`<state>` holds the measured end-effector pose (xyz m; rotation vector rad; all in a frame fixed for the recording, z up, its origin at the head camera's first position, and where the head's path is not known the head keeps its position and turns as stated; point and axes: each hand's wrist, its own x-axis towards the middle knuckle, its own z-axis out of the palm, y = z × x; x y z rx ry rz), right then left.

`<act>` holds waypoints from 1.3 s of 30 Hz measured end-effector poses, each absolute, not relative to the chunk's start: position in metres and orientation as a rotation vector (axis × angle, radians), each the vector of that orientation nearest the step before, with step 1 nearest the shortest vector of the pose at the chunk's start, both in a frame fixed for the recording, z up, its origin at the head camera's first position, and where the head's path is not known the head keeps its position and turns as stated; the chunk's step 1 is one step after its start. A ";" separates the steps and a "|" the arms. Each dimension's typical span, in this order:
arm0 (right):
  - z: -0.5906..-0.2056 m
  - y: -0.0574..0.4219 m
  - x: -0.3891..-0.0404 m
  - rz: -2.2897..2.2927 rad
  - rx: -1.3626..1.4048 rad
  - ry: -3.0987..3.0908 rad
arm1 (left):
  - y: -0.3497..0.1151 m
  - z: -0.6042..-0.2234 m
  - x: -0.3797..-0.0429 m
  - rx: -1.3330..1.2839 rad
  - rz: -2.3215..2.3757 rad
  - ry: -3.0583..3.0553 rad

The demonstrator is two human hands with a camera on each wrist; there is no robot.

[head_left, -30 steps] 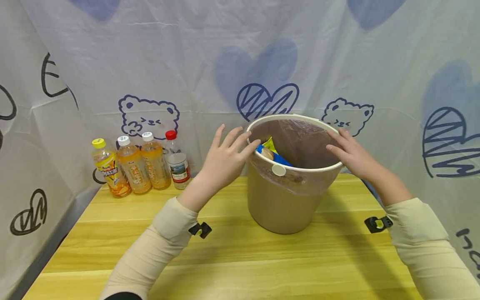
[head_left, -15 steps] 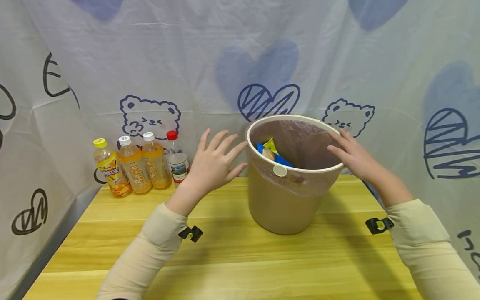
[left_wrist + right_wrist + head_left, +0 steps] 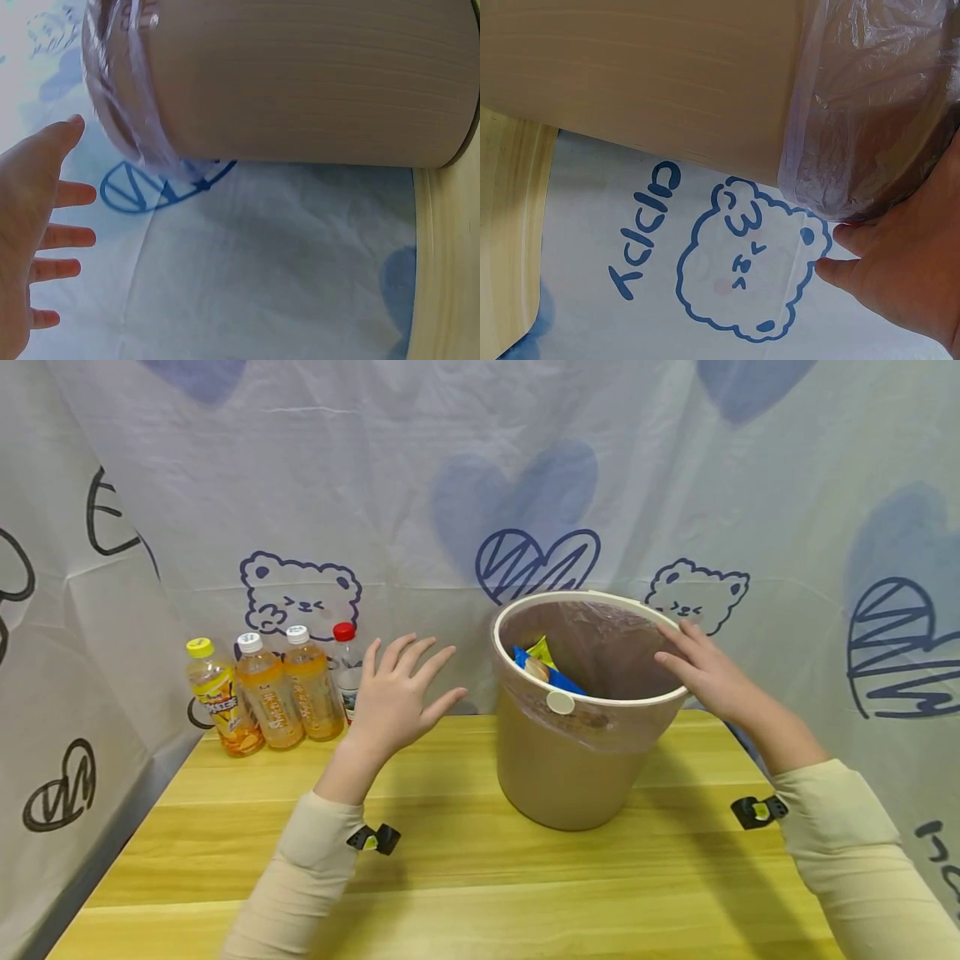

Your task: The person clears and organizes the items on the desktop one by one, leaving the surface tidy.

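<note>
My left hand [image 3: 390, 706] is in the air with spread fingers, left of the bin, overlapping the red-capped bottle [image 3: 347, 660] in the head view; it holds nothing. The left wrist view shows this hand [image 3: 30, 225] apart from the bin wall [image 3: 300, 82]. My right hand [image 3: 708, 681] rests at the right rim of the beige bin [image 3: 562, 777], fingers fairly straight and partly over the edge. In the right wrist view two fingertips of that hand [image 3: 907, 262] lie beside the clear liner [image 3: 855, 127]. Blue and yellow wrappers [image 3: 551, 672] lie inside the bin.
Left of my left hand stand a yellow-capped bottle [image 3: 225, 702] and two white-capped bottles [image 3: 270, 702] of orange drink. Everything stands on a wooden table [image 3: 480, 893]. A printed cloth [image 3: 420, 460] hangs behind and at both sides.
My left hand has left the bin's left rim and moved left and slightly toward me, to the red-capped bottle's side. The right hand and bin have stayed in place.
</note>
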<state>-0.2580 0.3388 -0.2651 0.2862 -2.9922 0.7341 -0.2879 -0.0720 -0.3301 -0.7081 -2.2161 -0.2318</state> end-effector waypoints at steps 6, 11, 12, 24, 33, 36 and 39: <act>-0.266 0.339 -0.259 0.735 0.288 -2.986 | -0.085 -0.344 -0.295 -0.600 -0.316 -2.228; -0.266 0.339 -0.259 0.732 0.292 -2.984 | -0.093 -0.351 -0.299 -0.516 -0.387 -2.248; -0.266 0.339 -0.259 0.732 0.293 -2.983 | -0.095 -0.352 -0.300 -0.502 -0.406 -2.250; -0.264 0.339 -0.259 0.720 0.292 -3.000 | -0.122 -0.365 -0.312 -0.319 -0.551 -2.224; -0.264 0.341 -0.259 0.722 0.283 -3.012 | -0.141 -0.373 -0.321 -0.143 -0.598 -2.328; -0.264 0.340 -0.258 0.719 0.277 -3.010 | -0.147 -0.374 -0.323 -0.094 -0.600 -2.342; -0.264 0.340 -0.257 0.718 0.272 -3.008 | -0.151 -0.374 -0.325 -0.057 -0.611 -2.352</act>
